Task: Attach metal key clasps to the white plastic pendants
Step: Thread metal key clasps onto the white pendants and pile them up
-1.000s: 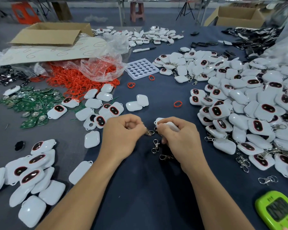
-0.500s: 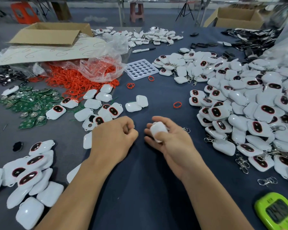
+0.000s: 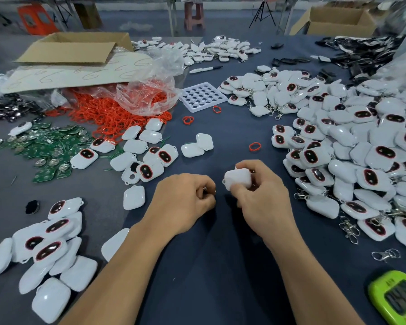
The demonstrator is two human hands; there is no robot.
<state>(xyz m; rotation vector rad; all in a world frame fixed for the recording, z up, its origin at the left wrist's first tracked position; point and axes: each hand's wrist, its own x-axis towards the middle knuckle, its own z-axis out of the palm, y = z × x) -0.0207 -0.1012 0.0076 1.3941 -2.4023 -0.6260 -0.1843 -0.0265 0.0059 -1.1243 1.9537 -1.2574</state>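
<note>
My right hand (image 3: 261,195) grips a white plastic pendant (image 3: 237,178) between thumb and fingers, just above the dark blue table (image 3: 211,266). My left hand (image 3: 185,200) is curled beside it, pinching a small metal clasp (image 3: 205,189) of which only a glint shows at the fingertips. The two hands sit a few centimetres apart. A big heap of white pendants with clasps (image 3: 352,146) lies to the right. Loose pendants (image 3: 148,156) lie left of centre, and another group (image 3: 45,249) lies at the lower left. Spare metal clasps (image 3: 349,228) lie at the right.
Red rubber rings (image 3: 117,116) spill from a plastic bag under a cardboard box (image 3: 75,48). Green circuit boards (image 3: 45,148) lie at the left. A white perforated tray (image 3: 203,96) sits mid-table. A green timer (image 3: 396,299) is at the lower right corner.
The clasps that lay between the hands a second ago are gone from view. The hands parted, then came nearer again, with the pendant turned in my right hand.
</note>
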